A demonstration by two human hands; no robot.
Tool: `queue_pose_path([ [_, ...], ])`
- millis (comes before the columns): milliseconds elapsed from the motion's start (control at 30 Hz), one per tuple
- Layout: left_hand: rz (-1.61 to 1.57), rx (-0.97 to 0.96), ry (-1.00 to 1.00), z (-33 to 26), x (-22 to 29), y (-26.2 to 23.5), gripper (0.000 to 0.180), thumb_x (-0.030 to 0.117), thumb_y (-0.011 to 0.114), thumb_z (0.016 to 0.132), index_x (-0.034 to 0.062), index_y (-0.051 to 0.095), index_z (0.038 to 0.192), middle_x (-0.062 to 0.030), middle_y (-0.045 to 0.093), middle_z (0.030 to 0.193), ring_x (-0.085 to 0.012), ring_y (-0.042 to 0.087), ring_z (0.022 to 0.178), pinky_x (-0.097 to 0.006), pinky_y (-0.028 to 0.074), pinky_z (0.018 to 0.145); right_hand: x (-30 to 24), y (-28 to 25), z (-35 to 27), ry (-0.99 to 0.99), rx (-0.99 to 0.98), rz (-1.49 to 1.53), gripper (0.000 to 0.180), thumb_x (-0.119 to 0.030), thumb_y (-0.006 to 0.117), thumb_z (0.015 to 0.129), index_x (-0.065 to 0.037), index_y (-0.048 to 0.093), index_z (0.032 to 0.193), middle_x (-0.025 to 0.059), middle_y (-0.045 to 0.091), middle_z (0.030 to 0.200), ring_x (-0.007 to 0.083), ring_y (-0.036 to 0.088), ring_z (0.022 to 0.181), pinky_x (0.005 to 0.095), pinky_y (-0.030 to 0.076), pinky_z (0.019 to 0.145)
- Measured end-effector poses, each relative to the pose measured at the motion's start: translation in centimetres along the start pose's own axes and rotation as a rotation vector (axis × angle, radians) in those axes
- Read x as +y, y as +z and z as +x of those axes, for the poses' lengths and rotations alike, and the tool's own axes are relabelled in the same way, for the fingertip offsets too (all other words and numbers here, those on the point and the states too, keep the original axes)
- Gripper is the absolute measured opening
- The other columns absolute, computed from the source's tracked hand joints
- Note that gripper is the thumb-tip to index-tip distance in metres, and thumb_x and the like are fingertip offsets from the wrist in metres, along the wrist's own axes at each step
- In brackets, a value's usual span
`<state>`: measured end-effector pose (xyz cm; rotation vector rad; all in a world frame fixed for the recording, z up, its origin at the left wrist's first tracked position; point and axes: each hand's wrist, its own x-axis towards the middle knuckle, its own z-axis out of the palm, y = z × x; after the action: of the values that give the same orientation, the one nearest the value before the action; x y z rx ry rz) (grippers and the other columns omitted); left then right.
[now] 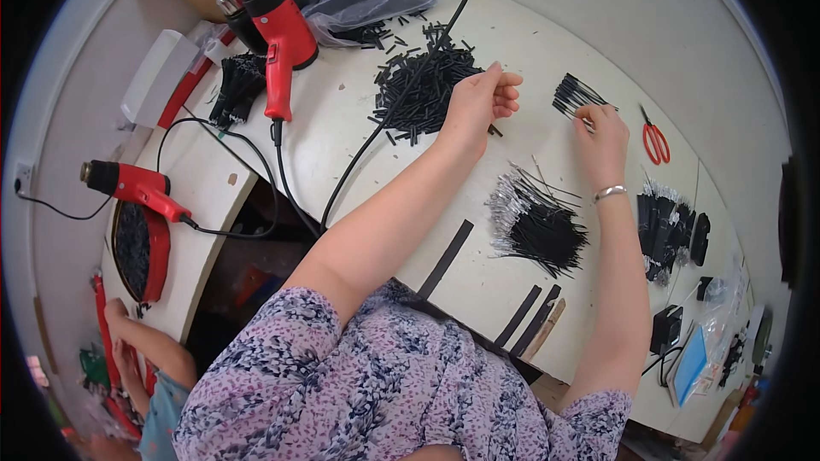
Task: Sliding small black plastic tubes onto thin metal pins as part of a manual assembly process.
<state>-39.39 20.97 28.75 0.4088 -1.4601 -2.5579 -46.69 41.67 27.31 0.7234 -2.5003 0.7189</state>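
My left hand point(483, 107) is over the right edge of a heap of short black tubes point(406, 111), its fingers curled in. Whatever lies between those fingertips is hidden. Farther right, my right hand point(605, 137), with a silver bangle at the wrist, pinches at the near end of a thin black wire, by a row of black sleeved wires point(571, 94) lying side by side. Between my forearms lies a loose bundle of black wires point(547, 230) with silvery ends.
Red-handled scissors point(651, 130) lie right of my right hand, with more wire bundles point(662, 226) nearer. Two red heat guns point(290, 30) point(137, 186) are at the left. A black cable point(363, 154) crosses the table. Another person's arm point(158, 346) shows at lower left.
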Motion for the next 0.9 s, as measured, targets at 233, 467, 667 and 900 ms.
queue_pose_path([
  [233,0.277,-0.060,0.030,-0.2,1.2,-0.3,0.026,0.026,0.055,0.096,0.0031,0.069,0.097,0.0006,0.062,0.081,-0.0072,0.059,0.074,-0.022,0.047,0.065,-5.8,-2.6,-4.6,0.168,-0.421,0.275,0.011,-0.011,0.070,0.073,-0.003,0.062,0.075,0.0122,0.062,0.078,0.0286,0.062,0.069,0.0374,0.049,0.067],
  [467,1.439,-0.228,0.390,-1.6,2.2,-0.7,0.015,0.018,0.062,0.086,0.0109,0.071,0.096,-0.0040,0.065,0.086,-0.0193,0.063,0.080,-0.032,0.051,0.071,-6.0,-2.6,-5.4,0.077,-0.355,0.145,0.009,-0.008,0.065,0.074,-0.002,0.059,0.070,0.0121,0.062,0.074,0.0299,0.061,0.068,0.0382,0.050,0.067],
  [667,1.804,-0.341,0.586,-1.8,1.5,-1.7,0.008,0.015,0.062,0.082,0.0086,0.065,0.083,-0.0062,0.061,0.087,-0.0252,0.059,0.093,-0.039,0.051,0.078,-6.0,-2.7,-5.2,0.272,-0.310,0.287,0.010,-0.011,0.066,0.075,-0.004,0.060,0.073,0.0109,0.062,0.075,0.0297,0.061,0.070,0.0393,0.050,0.067],
  [900,1.906,-0.417,0.608,-0.5,0.9,-1.7,0.007,0.014,0.061,0.082,0.0071,0.063,0.084,-0.0072,0.062,0.088,-0.0266,0.059,0.093,-0.039,0.051,0.079,-5.8,-1.7,-5.9,0.043,-0.311,0.179,0.013,-0.014,0.068,0.077,-0.004,0.060,0.075,0.0105,0.061,0.076,0.0286,0.061,0.070,0.0389,0.050,0.067],
])
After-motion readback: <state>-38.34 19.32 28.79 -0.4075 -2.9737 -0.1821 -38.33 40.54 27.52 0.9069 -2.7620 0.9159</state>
